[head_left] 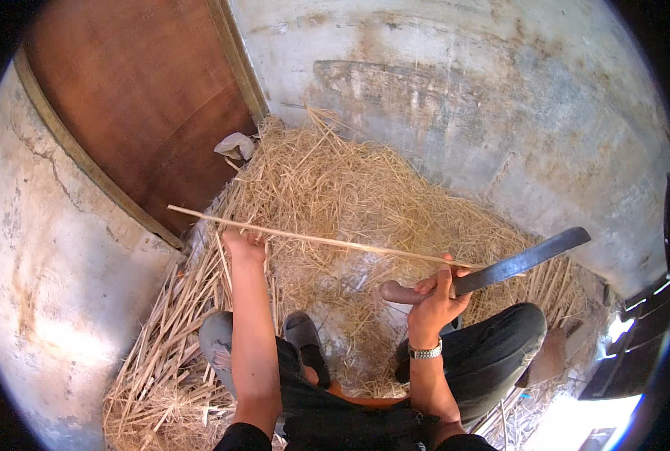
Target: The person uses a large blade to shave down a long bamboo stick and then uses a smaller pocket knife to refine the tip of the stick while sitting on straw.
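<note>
A long, thin bamboo strip slants across in front of me, its left end higher than its right. My left hand is closed on it toward the left end; the fingertips are partly hidden. My right hand, with a metal watch at the wrist, is closed round a machete near where handle and blade join. Its rounded wooden handle end sticks out to the left, and the dark blade points up and right. The strip's right part passes by my right fingers and meets the blade's base.
Pale shavings lie heaped against the stained wall. Many split strips lie at the left, more at the right. A reddish-brown door panel stands at the upper left, with a whitish bag by its foot. My knees flank the work.
</note>
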`<state>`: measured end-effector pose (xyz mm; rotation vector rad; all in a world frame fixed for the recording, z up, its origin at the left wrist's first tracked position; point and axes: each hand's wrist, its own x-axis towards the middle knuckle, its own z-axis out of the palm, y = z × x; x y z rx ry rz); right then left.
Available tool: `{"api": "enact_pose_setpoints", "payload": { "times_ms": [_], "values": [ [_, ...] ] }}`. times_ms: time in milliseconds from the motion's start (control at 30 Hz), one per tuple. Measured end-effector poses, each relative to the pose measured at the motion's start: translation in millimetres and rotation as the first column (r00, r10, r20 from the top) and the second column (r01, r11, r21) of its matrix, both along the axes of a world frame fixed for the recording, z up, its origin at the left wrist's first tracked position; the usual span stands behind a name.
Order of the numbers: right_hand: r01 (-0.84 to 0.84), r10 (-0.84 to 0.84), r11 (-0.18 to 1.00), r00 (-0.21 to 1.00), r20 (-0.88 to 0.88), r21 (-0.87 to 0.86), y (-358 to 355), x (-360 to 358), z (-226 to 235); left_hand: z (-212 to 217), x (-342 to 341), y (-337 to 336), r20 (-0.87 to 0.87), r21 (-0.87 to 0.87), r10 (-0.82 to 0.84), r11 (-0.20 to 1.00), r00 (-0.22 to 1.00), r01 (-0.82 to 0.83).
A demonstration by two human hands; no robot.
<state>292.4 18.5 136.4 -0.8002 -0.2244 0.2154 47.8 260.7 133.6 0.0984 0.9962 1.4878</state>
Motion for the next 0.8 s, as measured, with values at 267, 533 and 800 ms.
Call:
{"api": "enact_pose_setpoints", "payload": {
  "times_ms": [267, 533, 800],
  "values": [
    [0.022, -0.022, 1.0, 1.0, -0.008, 0.001, -4, 8, -6, 22, 24, -28, -0.805, 0.584, 0.477, 0.739, 0.352, 0.335],
    [-0.203, 0.206, 0.977, 0.977, 0.053, -0.071, -7, -11, -4, 37, 132, -143, -0.94, -0.09, -0.292, -0.287, -0.177, 0.954],
    [-0.311, 0.314, 0.926, 0.949, -0.022, -0.213, -18, -1, 13, 59, 97, -114, -0.886, 0.455, 0.122, 0.404, 0.446, 0.793]
  ]
}}
